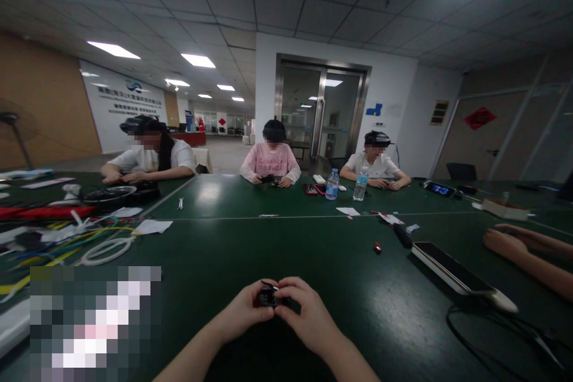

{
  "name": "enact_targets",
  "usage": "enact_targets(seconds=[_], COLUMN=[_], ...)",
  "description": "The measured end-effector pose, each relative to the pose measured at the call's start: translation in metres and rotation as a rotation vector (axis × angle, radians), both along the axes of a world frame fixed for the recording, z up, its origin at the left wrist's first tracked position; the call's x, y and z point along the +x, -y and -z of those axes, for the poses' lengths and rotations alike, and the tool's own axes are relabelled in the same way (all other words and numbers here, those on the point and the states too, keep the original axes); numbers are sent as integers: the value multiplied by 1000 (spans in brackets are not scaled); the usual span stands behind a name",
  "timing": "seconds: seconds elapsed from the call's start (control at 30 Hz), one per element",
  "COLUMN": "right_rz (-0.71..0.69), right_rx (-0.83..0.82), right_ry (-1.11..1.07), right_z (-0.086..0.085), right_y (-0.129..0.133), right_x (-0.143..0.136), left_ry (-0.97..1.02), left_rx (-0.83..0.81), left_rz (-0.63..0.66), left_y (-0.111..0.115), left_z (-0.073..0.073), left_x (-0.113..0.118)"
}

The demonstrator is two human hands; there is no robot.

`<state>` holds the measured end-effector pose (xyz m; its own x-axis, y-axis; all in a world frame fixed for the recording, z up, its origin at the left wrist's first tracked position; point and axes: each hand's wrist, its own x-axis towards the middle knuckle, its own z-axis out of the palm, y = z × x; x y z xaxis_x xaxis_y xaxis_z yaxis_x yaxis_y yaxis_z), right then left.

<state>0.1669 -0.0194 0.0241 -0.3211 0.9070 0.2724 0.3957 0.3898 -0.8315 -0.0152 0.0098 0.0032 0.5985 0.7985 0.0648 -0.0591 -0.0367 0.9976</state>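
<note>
Near the front middle of the green table (215,250), a small dark object (267,294) is held between both hands. My left hand (244,309) grips it from the left, with thumb and fingers closed round its side. From the right, my right hand (307,310) pinches it, fingertips on its upper edge and thumb close below. The object looks black with a shiny part; its details are too small to make out.
Cables (107,249) and paper (153,227) lie on the left. A small red item (377,248), a white-edged device (456,268) and a black cord are on the right. Two bottles (332,185) stand farther back. Three people sit opposite; another person's hands (508,242) rest at right.
</note>
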Motion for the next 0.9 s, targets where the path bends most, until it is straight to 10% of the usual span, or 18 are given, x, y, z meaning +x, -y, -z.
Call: enact_targets(seconds=[0.2, 0.57, 0.9], right_rz=[48, 239, 277], right_rx=[31, -317, -436], right_ry=[-34, -852, -1149], right_z=[2, 13, 6], right_y=[2, -19, -22], right_x=[-3, 14, 29], left_ry=[27, 48, 61], left_rx=[1, -147, -176], left_rz=[-36, -62, -78], left_y=[0, 5, 6], left_z=[1, -5, -10], left_x=[-1, 0, -2])
